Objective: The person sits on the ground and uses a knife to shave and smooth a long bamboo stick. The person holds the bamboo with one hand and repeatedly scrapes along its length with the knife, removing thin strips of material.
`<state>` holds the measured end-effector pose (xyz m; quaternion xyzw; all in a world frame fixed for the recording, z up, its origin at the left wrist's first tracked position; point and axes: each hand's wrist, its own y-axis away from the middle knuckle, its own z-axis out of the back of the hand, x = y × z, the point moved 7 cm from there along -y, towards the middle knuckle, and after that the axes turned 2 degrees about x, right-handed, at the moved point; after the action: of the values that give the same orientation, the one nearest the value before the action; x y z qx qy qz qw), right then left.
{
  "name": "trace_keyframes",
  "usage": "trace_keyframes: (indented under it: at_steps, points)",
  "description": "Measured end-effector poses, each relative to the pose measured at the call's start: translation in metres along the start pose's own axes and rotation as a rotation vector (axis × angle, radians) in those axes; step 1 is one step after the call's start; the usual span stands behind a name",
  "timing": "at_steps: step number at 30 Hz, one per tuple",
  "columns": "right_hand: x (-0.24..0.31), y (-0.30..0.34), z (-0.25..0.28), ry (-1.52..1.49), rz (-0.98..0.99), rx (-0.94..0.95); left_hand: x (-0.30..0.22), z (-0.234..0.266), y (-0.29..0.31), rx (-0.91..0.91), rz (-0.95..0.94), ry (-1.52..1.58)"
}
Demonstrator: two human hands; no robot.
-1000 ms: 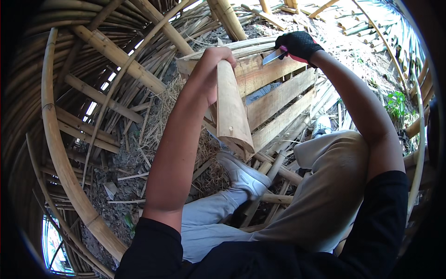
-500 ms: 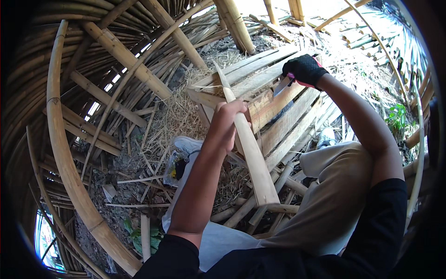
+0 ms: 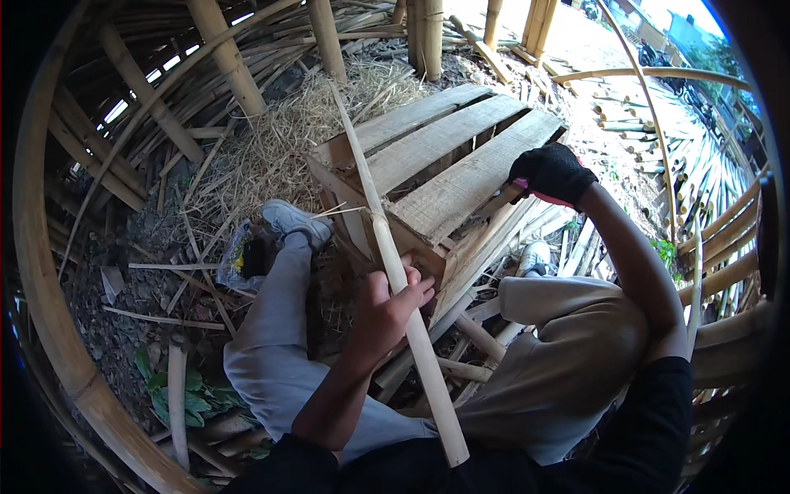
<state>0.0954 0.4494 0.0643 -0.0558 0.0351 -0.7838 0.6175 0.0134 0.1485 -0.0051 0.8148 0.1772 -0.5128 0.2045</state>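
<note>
My bare left hand (image 3: 385, 314) is closed around a long split bamboo strip (image 3: 380, 235). The strip slants from the far left down toward my lap, and a thin shaving curls off it at a node. A black glove with pink on its palm side covers my right hand (image 3: 553, 174), which grips a knife; its blade (image 3: 499, 200) points back toward the strip but stays apart from it. Beneath both hands is a slatted wooden crate (image 3: 461, 185). My left fingertips are close to the crate's near corner; whether they touch it I cannot tell.
Straw shavings (image 3: 271, 148) lie left of the crate. A clear plastic bag (image 3: 244, 259) is by my left shoe (image 3: 296, 224). A curved bamboo pole (image 3: 49, 305) bends along the left side. Cut bamboo pieces (image 3: 634, 123) are spread at the far right.
The strip has turned in my left hand, its narrow edge now showing, and its near end has come closer to me. The knife has drawn back from it. My view has shifted right.
</note>
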Motion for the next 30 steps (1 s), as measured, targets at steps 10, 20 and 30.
trace_keyframes:
  at_steps: [10, 20, 30]
  points:
    - [0.129, -0.022, 0.083, -0.155, -0.224, 0.012, -0.031, 0.057, 0.037, 0.083, 0.162, -0.160]
    - [0.090, -0.018, 0.016, 0.081, 0.061, 0.327, 0.003, 0.072, 0.027, 0.082, 0.046, 0.004]
    - [0.059, 0.018, -0.007, -0.028, 0.169, 0.028, 0.017, 0.046, -0.008, 0.008, -0.073, 0.144]
